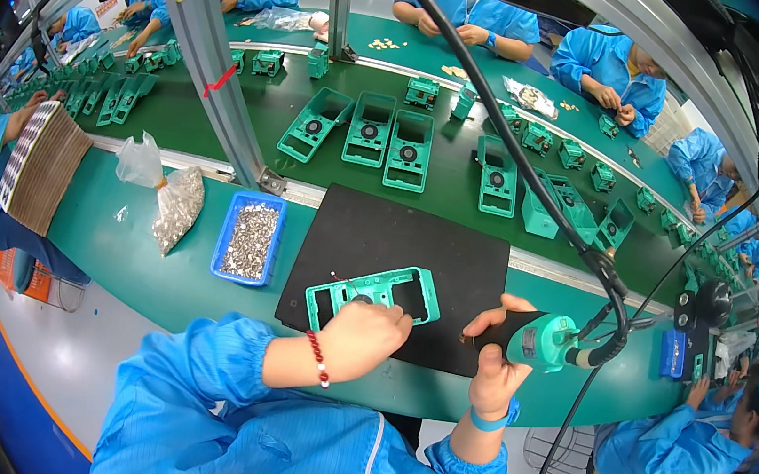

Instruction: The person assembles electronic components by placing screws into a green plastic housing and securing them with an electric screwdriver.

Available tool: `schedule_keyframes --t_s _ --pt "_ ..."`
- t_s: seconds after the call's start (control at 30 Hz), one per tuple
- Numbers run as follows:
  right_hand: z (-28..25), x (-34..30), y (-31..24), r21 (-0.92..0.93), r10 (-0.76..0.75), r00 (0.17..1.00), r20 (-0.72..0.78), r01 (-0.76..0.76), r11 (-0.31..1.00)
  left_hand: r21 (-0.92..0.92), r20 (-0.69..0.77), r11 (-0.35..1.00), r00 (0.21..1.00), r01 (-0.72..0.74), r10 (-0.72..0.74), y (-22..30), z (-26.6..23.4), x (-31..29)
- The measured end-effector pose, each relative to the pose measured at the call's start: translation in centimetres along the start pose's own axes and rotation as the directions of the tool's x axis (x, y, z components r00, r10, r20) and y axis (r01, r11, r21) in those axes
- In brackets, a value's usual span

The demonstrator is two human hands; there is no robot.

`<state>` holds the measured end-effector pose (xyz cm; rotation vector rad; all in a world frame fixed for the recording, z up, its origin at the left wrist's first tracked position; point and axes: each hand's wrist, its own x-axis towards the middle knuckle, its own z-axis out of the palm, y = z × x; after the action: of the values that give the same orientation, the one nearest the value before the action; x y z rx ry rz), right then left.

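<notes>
Before me a green plastic housing (429, 292) with rectangular cut-outs lies tilted on a black mat (357, 225). My left hand (357, 340), with a red bead bracelet at its wrist, bends over the housing's near side, fingers curled; what they pinch, if anything, is hidden beneath them. A dark round part (360, 299) shows at the fingertips, and a thin wire lies by it. My right hand (498, 370) is wrapped round an electric screwdriver (545, 341) with a black grip and green rear end, held sideways over the mat's right edge, its tip toward the left.
A blue bin (273, 238) of small metal screws stands left of the mat, beside a clear bag (179, 203) of small parts. Black cable (614, 346) runs up from the screwdriver. Similar housings (408, 151) line the green belt beyond. A metal post (203, 54) rises left; co-workers sit around.
</notes>
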<state>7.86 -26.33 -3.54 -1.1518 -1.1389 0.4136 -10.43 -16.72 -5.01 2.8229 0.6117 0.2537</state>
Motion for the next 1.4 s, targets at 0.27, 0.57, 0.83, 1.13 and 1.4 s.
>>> schedule_keyframes --t_s 0.27,0.57,0.83,1.13,1.4 --pt "0.0 -0.5 -1.7 0.082 -0.034 0.997 -0.071 0.039 0.996 -0.137 0.063 0.956 0.961 -0.260 0.270 -2.8 0.1 -6.0" --pt "2.8 -0.7 -3.8 0.016 0.013 0.996 -0.085 -0.012 1.000 -0.165 -0.012 0.931 0.945 -0.325 0.327 -6.1 1.4 -9.1" --pt "5.1 -1.1 -3.6 0.084 -0.051 0.999 -0.016 0.052 0.995 -0.231 -0.022 0.939 0.966 -0.254 0.256 -7.0 1.7 -11.1" --pt "5.8 -1.1 -3.5 0.119 0.004 0.998 -0.062 0.004 0.993 -0.234 -0.397 0.972 0.909 0.031 -0.125 -11.7 -2.1 -10.1" --pt "6.5 -1.1 -3.3 0.132 0.038 0.994 -0.105 -0.024 0.991 0.226 -0.087 0.889 0.917 0.399 -0.389 -19.3 -4.5 -11.7"
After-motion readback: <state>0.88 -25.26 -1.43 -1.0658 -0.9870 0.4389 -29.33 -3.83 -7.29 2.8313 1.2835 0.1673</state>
